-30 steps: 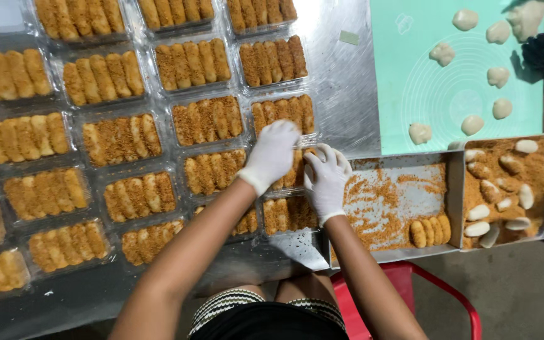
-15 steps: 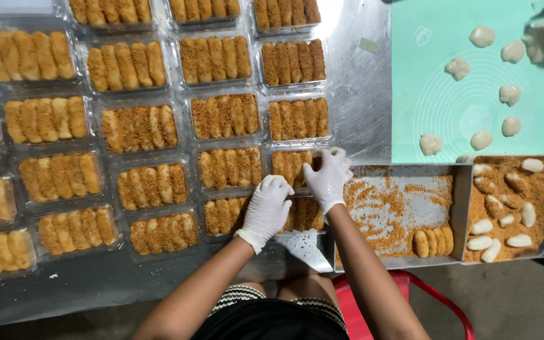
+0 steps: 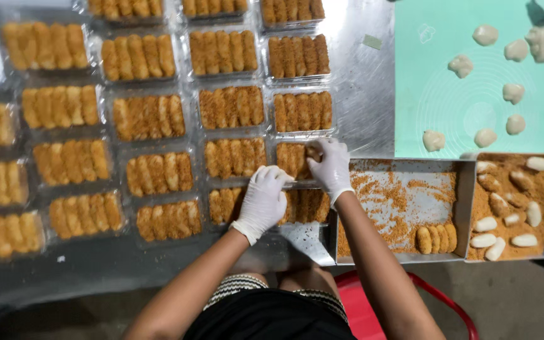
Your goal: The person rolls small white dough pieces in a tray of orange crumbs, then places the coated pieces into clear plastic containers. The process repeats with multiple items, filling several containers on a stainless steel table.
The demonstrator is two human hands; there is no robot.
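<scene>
left hand (image 3: 262,200) rested flat, fingers spread, on a clear tray (image 3: 297,186) | right hand (image 3: 330,165) grip pinched a breaded stick (image 3: 311,151) | steel desk (image 3: 363,94)

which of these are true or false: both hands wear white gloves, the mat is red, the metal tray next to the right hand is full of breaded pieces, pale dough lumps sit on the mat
1. Both hands wear white gloves: true; the left hand and right hand are gloved.
2. The mat is red: false; the mat is pale green.
3. The metal tray by the right hand is full: false; it holds mostly crumbs and one short row of breaded pieces.
4. Pale dough lumps sit on the mat: true.
</scene>
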